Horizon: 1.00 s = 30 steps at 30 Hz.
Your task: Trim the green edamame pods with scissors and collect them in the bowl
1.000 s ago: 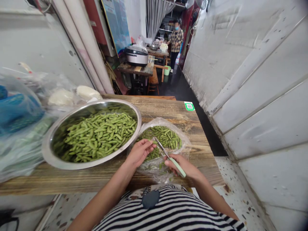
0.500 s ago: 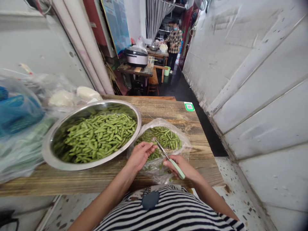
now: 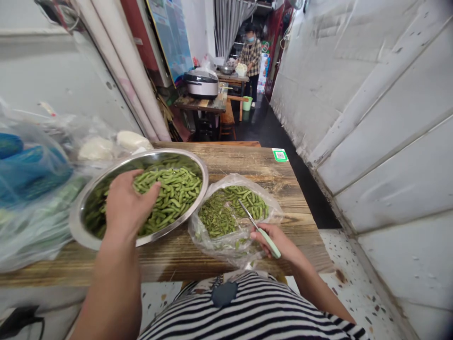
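Note:
My left hand (image 3: 129,203) is over the metal basin (image 3: 194,218), thumb and fingers spread apart. Green edamame pods (image 3: 173,191) fill much of the basin, and part of them is hidden behind the hand. In my right hand (image 3: 272,240) is a pair of scissors (image 3: 260,229) with pale green handles, blades pointing up and left. Beneath the blades lies a clear plastic bag (image 3: 272,200), opened flat. It holds more pods (image 3: 253,198) on its far right side and small trimmed bits (image 3: 217,217) on its left.
Plastic bags (image 3: 38,189) crowd the wooden table's (image 3: 244,160) left end. A QR code card (image 3: 280,155) is at the far right corner. Farther back, a rice cooker (image 3: 201,85) sits on another table, and a person (image 3: 250,61) stands beyond. A wall (image 3: 371,141) runs along the right.
My left hand has moved left from the scissor tips to the basin, and its fingers have spread. My right hand with the scissors has shifted slightly right.

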Motion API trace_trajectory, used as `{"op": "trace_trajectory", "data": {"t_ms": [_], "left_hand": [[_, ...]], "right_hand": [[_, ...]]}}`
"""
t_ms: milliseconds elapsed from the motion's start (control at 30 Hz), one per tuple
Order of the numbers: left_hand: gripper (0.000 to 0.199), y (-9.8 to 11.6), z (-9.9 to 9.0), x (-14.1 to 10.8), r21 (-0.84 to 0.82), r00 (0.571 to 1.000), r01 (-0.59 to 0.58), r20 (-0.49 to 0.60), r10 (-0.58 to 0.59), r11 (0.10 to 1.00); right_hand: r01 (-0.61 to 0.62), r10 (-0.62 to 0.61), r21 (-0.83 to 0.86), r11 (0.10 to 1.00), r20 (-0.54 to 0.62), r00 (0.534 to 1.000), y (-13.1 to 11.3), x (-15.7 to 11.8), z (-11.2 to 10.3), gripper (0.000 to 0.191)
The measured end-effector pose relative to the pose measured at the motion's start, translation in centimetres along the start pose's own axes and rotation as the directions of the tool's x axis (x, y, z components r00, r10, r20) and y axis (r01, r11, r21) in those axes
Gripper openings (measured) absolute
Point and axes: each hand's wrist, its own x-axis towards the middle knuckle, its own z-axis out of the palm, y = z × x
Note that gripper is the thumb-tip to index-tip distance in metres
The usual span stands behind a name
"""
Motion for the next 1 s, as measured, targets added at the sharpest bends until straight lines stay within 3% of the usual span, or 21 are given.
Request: {"op": "trace_trajectory", "data": {"t_ms": [67,100,133,167,233,300,367,467,567,633,700,833,900,1000], "left_hand": [[0.039,0.1,0.8,-0.7,0.115,0.979,-0.193,-0.039,0.198,0.975],[0.035,0.5,1.7,-1.8,0.069,0.958,-0.285,0.004,0.285,0.956],[0.026,1.0,2.8,-3.2,-0.037,0.933,-0.353,0.064,0.355,0.935],[0.018,1.6,4.1,-4.8,-0.154,0.890,-0.376,0.215,0.402,0.914],[0.015,2.7,7.3,-8.0,-0.327,0.673,-0.304,0.591,0.445,0.895],[0.016,3.6,10.6,-10.4,-0.275,0.507,-0.272,0.774,0.380,0.922],[0.018,4.0,13.2,-11.9,-0.213,0.452,-0.335,0.818,0.355,0.918],[0.022,4.0,15.3,-12.7,-0.128,0.445,-0.436,0.830,0.337,0.891],[0.027,3.5,15.6,-12.4,-0.105,0.449,-0.434,0.836,0.316,0.895],[0.023,2.9,15.3,-11.9,-0.133,0.482,-0.393,0.813,0.327,0.910],[0.020,2.3,14.9,-11.2,-0.173,0.547,-0.285,0.778,0.309,0.943],[0.025,1.2,14.0,-10.5,-0.246,0.684,0.067,0.717,0.135,0.967],[0.023,0.8,13.5,-10.6,-0.288,0.703,0.211,0.709,0.060,0.934],[0.022,0.5,12.6,-11.0,-0.334,0.674,0.395,0.739,-0.022,0.855]], "right_hand": [[0.005,-0.005,0.007,1.000,-0.065,0.998,0.4,0.0,-0.7,0.036],[0.005,-0.003,0.013,1.000,-0.104,0.995,0.5,0.0,-1.0,0.037],[0.005,-0.002,0.019,1.000,-0.134,0.991,0.6,0.0,-1.3,0.037],[0.007,-0.003,0.023,1.000,-0.155,0.988,0.6,0.0,-1.6,0.037],[0.012,-0.008,0.024,1.000,-0.172,0.985,0.5,-0.2,-2.0,0.036],[0.010,-0.007,0.020,1.000,-0.173,0.985,0.4,-0.4,-2.2,0.037],[-0.001,0.003,0.014,1.000,-0.175,0.984,0.4,-0.6,-2.1,0.038],[-0.001,0.001,0.001,1.000,-0.171,0.985,0.6,-0.9,-2.0,0.038],[0.010,-0.013,-0.018,1.000,-0.179,0.984,1.2,-1.0,-2.1,0.037],[0.005,-0.010,-0.028,1.000,-0.177,0.984,1.7,-0.9,-2.2,0.037],[-0.014,0.007,-0.043,0.999,-0.154,0.988,2.0,-0.7,-2.2,0.038],[0.014,-0.035,-0.198,0.980,-0.105,0.994,1.5,-0.4,-1.7,0.040],[0.085,-0.114,-0.305,0.949,-0.078,0.990,0.8,-0.4,-1.5,0.041],[0.126,-0.152,-0.388,0.913,-0.036,0.988,-0.3,-0.3,-1.1,0.041]]}}
